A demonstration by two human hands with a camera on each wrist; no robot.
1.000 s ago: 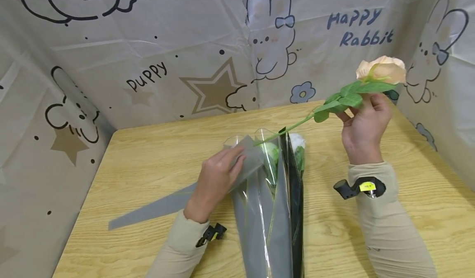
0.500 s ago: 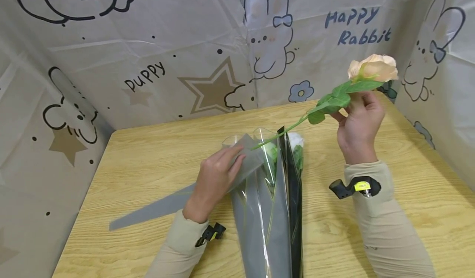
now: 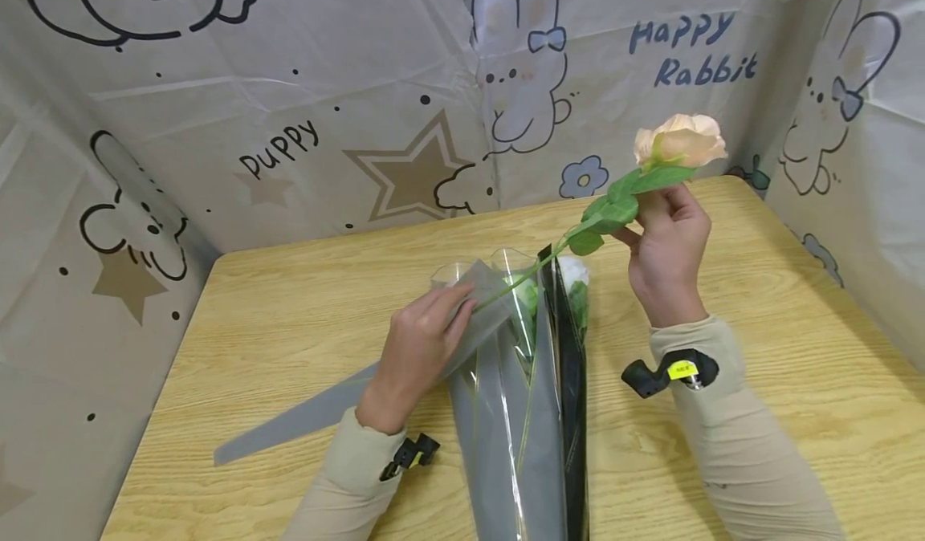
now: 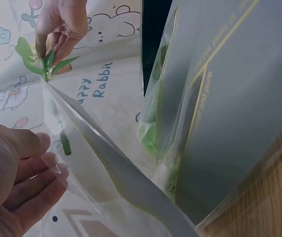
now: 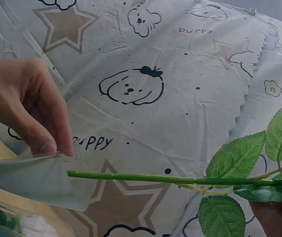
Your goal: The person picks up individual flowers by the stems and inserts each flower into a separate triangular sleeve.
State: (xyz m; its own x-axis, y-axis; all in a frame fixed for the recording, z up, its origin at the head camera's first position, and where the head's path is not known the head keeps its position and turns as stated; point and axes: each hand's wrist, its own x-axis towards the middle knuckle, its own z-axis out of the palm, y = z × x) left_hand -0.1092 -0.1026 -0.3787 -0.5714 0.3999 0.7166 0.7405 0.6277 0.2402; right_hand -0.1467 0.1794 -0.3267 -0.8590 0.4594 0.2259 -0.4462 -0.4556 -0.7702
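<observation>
My left hand (image 3: 415,348) pinches the mouth edge of a long, tapered grey flower sleeve (image 3: 296,416), clear on one face. A peach artificial rose (image 3: 681,141) with green leaves is in my right hand (image 3: 670,256), held by the stem near its leaves, bloom up and to the right. Its green stem (image 5: 136,177) slants down to the left, and the lower end is inside the sleeve mouth. In the left wrist view the cut stem end (image 4: 65,143) shows through the clear film, near my left fingers (image 4: 42,177). The right fingertips are partly hidden behind leaves.
Several wrapped flowers in grey sleeves (image 3: 499,429) lie side by side on the wooden table (image 3: 282,300), beneath the held sleeve. A black sleeve side (image 3: 574,421) and a white bloom (image 3: 575,270) are at their right. Printed cloth (image 3: 347,51) walls the table's back and sides.
My right hand has moved left and slightly down with the rose, so the stem has slid further into the sleeve. The left hand stays in place, pinching the edge.
</observation>
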